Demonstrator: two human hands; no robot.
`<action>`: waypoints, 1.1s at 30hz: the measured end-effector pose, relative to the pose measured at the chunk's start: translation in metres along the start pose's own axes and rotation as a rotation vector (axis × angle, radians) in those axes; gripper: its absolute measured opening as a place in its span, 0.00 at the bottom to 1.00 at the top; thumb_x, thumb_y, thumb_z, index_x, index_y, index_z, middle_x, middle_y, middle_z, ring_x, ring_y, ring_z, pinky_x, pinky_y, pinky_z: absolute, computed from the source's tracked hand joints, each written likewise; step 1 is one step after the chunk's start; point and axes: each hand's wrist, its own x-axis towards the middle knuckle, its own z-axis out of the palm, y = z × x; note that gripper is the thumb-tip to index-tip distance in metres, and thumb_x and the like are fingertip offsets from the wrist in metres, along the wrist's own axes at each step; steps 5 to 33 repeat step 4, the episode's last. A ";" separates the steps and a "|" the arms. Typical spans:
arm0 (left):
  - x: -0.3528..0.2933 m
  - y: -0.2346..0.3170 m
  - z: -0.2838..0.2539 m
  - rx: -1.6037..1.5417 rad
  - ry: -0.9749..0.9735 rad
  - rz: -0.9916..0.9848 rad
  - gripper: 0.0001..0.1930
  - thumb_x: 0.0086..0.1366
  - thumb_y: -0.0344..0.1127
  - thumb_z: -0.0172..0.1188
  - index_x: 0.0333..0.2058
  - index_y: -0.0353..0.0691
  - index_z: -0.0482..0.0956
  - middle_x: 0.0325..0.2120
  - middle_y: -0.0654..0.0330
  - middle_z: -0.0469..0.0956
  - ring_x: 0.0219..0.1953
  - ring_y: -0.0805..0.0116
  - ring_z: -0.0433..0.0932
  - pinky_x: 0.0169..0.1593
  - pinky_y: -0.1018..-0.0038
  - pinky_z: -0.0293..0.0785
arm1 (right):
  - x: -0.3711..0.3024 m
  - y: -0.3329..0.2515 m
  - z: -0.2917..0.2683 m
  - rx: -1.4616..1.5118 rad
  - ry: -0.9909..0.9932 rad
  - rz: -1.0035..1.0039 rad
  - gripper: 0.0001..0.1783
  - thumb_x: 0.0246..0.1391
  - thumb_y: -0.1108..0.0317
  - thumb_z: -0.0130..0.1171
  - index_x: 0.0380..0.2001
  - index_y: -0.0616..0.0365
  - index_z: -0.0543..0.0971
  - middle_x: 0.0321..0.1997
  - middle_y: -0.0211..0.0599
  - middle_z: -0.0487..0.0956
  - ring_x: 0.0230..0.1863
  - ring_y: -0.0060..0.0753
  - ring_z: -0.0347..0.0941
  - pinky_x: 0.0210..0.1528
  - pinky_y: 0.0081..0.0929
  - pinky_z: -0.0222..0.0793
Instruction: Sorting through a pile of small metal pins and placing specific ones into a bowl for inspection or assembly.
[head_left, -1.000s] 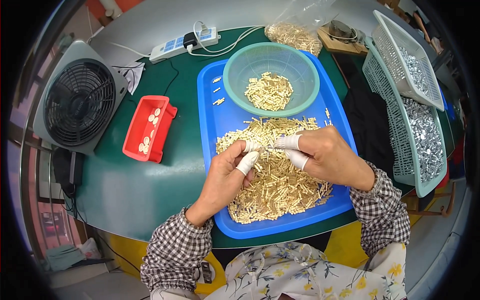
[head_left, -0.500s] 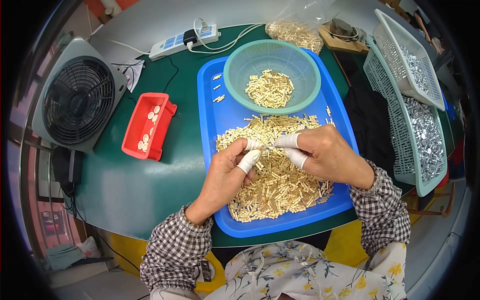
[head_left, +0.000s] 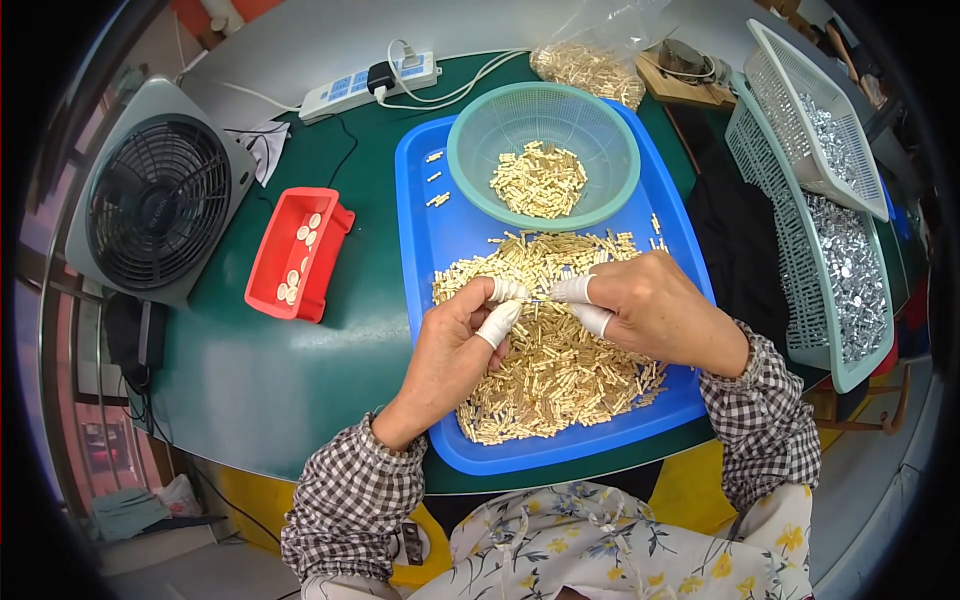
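My left hand (head_left: 447, 352) and my right hand (head_left: 662, 308) meet over the tray, thumb and forefinger pinched on each, with white finger covers on the tips. Between the two pinches sits a small slim metal piece (head_left: 538, 297), mostly hidden by the fingertips. Beneath them a thick heap of gold-coloured metal pins (head_left: 560, 390) spreads over the blue tray (head_left: 425, 225). At the tray's far end stands a green mesh basket (head_left: 600, 195) with a smaller pile of the same pins (head_left: 540, 180) inside. A few loose pins (head_left: 437, 200) lie at the tray's far left.
Left of the tray is a red bin (head_left: 335, 245) holding several pale round discs. Beyond it stands a grey fan (head_left: 155, 190). A power strip (head_left: 340, 92) and a bag of pins (head_left: 590, 72) lie at the back. Stacked baskets (head_left: 790, 240) of silvery parts rise at right.
Both hands stay almost where they were, still pinched together over the heap. The fingertips have shifted only slightly, and the surroundings look the same.
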 end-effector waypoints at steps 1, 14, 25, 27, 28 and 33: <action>0.000 0.000 0.000 -0.003 0.001 -0.002 0.07 0.65 0.32 0.51 0.39 0.37 0.71 0.19 0.69 0.70 0.19 0.84 0.67 0.21 0.86 0.64 | 0.000 0.000 0.000 -0.028 -0.023 0.005 0.13 0.41 0.76 0.60 0.34 0.59 0.79 0.21 0.43 0.76 0.21 0.41 0.74 0.23 0.32 0.68; 0.001 0.000 0.001 -0.029 0.009 -0.018 0.08 0.65 0.32 0.51 0.40 0.38 0.72 0.19 0.68 0.70 0.19 0.84 0.67 0.22 0.86 0.64 | -0.001 0.000 0.002 0.032 0.007 0.001 0.13 0.42 0.76 0.60 0.36 0.58 0.79 0.22 0.44 0.76 0.21 0.41 0.74 0.24 0.31 0.69; 0.001 0.000 0.001 -0.029 0.009 -0.018 0.08 0.65 0.32 0.51 0.40 0.38 0.72 0.19 0.68 0.70 0.19 0.84 0.67 0.22 0.86 0.64 | -0.001 0.000 0.002 0.032 0.007 0.001 0.13 0.42 0.76 0.60 0.36 0.58 0.79 0.22 0.44 0.76 0.21 0.41 0.74 0.24 0.31 0.69; 0.001 0.000 0.001 -0.029 0.009 -0.018 0.08 0.65 0.32 0.51 0.40 0.38 0.72 0.19 0.68 0.70 0.19 0.84 0.67 0.22 0.86 0.64 | -0.001 0.000 0.002 0.032 0.007 0.001 0.13 0.42 0.76 0.60 0.36 0.58 0.79 0.22 0.44 0.76 0.21 0.41 0.74 0.24 0.31 0.69; 0.001 0.000 0.001 -0.029 0.009 -0.018 0.08 0.65 0.32 0.51 0.40 0.38 0.72 0.19 0.68 0.70 0.19 0.84 0.67 0.22 0.86 0.64 | -0.001 0.000 0.002 0.032 0.007 0.001 0.13 0.42 0.76 0.60 0.36 0.58 0.79 0.22 0.44 0.76 0.21 0.41 0.74 0.24 0.31 0.69; 0.001 0.000 0.001 -0.029 0.009 -0.018 0.08 0.65 0.32 0.51 0.40 0.38 0.72 0.19 0.68 0.70 0.19 0.84 0.67 0.22 0.86 0.64 | -0.001 0.000 0.002 0.032 0.007 0.001 0.13 0.42 0.76 0.60 0.36 0.58 0.79 0.22 0.44 0.76 0.21 0.41 0.74 0.24 0.31 0.69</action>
